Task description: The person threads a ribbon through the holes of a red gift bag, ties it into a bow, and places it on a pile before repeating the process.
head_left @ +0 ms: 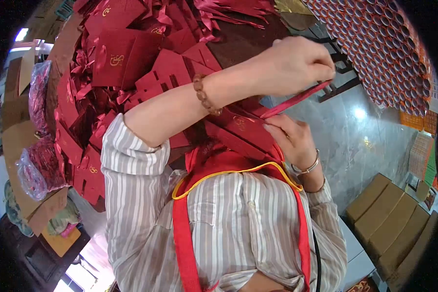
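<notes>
My left hand, with a beaded bracelet at its wrist, reaches across to the right and is closed on the end of a dark red ribbon. The ribbon runs taut down to a dark red card piece with gold lettering, held close in front of my red apron. My right hand, wearing a metal bangle, is closed at the card piece's right edge, by the ribbon's lower end. The tips of its fingers are partly hidden.
A large heap of similar dark red card pieces with ribbons covers the table at left. Loose ribbons lie at the back. Many stacked round tubes stand upper right. Cardboard boxes sit on the lower right. Plastic-wrapped bundles lie far left.
</notes>
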Tool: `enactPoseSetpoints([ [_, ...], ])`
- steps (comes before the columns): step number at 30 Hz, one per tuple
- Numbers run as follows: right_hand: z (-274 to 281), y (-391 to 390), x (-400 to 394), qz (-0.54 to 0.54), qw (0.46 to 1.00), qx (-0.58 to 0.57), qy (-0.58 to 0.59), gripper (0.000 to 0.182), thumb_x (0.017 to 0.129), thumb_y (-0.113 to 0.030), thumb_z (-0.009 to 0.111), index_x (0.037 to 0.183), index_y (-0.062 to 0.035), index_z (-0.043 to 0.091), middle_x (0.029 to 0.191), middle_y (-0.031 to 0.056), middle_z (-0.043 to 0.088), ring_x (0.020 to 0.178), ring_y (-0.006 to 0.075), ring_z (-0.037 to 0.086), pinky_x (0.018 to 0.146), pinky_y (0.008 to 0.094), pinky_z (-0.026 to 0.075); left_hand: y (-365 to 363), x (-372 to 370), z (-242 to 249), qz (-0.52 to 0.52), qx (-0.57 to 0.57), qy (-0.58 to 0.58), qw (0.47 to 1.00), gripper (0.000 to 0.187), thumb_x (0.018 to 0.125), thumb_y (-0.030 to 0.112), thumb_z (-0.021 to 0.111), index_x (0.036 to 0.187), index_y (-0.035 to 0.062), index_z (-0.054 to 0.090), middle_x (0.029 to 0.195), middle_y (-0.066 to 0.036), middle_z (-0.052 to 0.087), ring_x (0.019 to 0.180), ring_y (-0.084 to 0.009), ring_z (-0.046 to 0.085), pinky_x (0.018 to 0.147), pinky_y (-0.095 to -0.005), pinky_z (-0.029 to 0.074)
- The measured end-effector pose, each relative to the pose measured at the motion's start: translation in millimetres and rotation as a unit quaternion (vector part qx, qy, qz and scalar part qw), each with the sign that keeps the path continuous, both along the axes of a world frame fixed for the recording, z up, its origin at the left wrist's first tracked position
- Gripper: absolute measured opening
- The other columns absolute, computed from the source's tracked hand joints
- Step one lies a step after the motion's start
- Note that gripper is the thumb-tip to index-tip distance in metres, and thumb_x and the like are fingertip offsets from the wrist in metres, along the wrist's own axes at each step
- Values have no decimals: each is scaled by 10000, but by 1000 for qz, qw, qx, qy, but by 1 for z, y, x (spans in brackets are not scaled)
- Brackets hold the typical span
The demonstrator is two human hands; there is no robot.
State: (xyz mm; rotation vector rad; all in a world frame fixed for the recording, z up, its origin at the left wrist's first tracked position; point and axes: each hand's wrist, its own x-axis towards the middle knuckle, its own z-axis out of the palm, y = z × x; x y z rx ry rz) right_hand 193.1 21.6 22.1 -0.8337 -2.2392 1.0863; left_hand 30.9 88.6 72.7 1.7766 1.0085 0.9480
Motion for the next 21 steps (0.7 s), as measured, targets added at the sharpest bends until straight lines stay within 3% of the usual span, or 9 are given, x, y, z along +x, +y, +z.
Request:
enactPoseSetpoints([
  [4, 2, 7, 23, -33, 994, -99, -19, 115, 776, -22, 628, 890, -12, 615, 807, 91, 635, 726, 158, 614, 651, 264, 470, 19, -35, -17, 91, 121, 32, 988, 331, 882, 148, 527, 1172, -12, 533, 1083, -99, 616, 992, -149, 564, 879, -264, 425],
  [7, -12, 27, 55, -37, 945, -286, 155, 124, 784, -37, 631, 902, -25, 593, 974, 73, 612, 902, 154, 574, 784, 281, 458, 11, -79, -8, 123, -20, -51, 991, 285, 894, 111, 507, 1147, -8, 561, 1035, -47, 622, 940, -122, 569, 840, -231, 435],
  [10, -24, 45, 73, -1, 938, -271, 215, 143, 781, -53, 628, 914, -17, 587, 999, 106, 602, 904, 182, 576, 804, 295, 460, -5, -97, -19, 115, -159, -111, 974, 266, 890, 112, 503, 1116, -7, 578, 1012, -44, 629, 914, -113, 567, 812, -210, 432],
  [12, -23, 61, 69, 19, 937, -253, 239, 163, 791, -93, 613, 917, 7, 589, 1026, 132, 589, 944, 228, 577, 831, 333, 460, -21, -89, -22, 22, -211, 5, 977, 275, 870, 102, 520, 1117, -4, 578, 1010, -49, 633, 928, -141, 576, 845, -247, 431],
  [14, -26, 79, 64, 84, 929, -263, 248, 243, 807, -139, 586, 972, 40, 580, 1100, 155, 568, 1031, 266, 554, 909, 376, 429, -30, -67, -30, -76, -139, 77, 984, 298, 851, 104, 538, 1127, -3, 572, 1043, -79, 626, 975, -186, 572, 892, -296, 419],
  [16, -24, 93, 43, 60, 906, -288, 303, 257, 802, -125, 612, 1003, 32, 581, 1120, 137, 564, 1062, 256, 539, 927, 355, 411, -31, -40, -34, -79, -63, 94, 990, 410, 836, 116, 570, 1223, 7, 490, 1238, -130, 512, 1151, -227, 483, 968, -319, 368],
  [18, -25, 98, 20, 43, 881, -308, 357, 279, 796, -112, 637, 1033, 25, 582, 1140, 119, 561, 1092, 247, 523, 945, 335, 393, -24, -20, -55, 13, 103, 60, 993, 491, 819, 170, 598, 1253, 14, 429, 1162, -160, 527, 1050, -289, 535, 894, -358, 421],
  [20, -40, 100, 5, 84, 777, -358, 511, 492, 807, -161, 651, 1223, 28, 468, 1220, 111, 514, 1167, 229, 472, 971, 331, 381, -22, -8, -60, 52, 77, 42, 995, 519, 821, 185, 612, 1264, 6, 407, 1115, -157, 545, 1011, -269, 549, 866, -354, 433],
  [21, -42, 101, 5, 74, 775, -379, 500, 598, 825, -173, 635, 1315, 30, 358, 1282, 102, 469, 1182, 218, 454, 948, 322, 406, -23, -5, -59, 96, 44, 24, 994, 550, 823, 200, 626, 1275, -2, 386, 1068, -154, 563, 973, -250, 562, 838, -351, 444],
])
